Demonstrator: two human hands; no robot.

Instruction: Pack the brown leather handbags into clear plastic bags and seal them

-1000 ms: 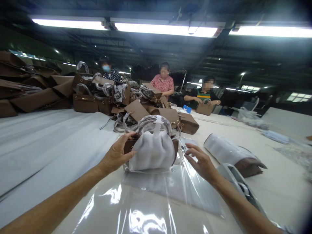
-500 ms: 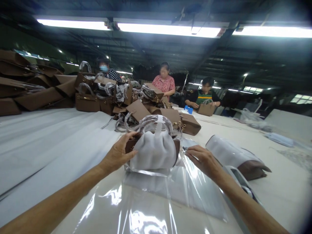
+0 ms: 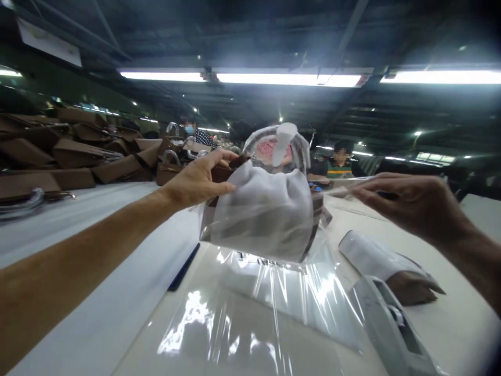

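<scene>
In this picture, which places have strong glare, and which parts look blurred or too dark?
Throughout the head view: white glare streaks the clear plastic; ceiling lamps look blown out; the right hand seems slightly blurred; the picture's right corners darken.

The handbag [image 3: 318, 201] looks smooth, matt and leather-like, beneath a soft, white, cloth-like wrap [image 3: 270, 214] (gently rumpled near its top). Shiny clear plastic sheathes its handles [image 3: 302, 149]. Below the handbag, clear plastic sheets [image 3: 250, 308] gleam glossily; right of it, a grey casing [image 3: 378, 316] resembles smooth, hard plastic.
</scene>
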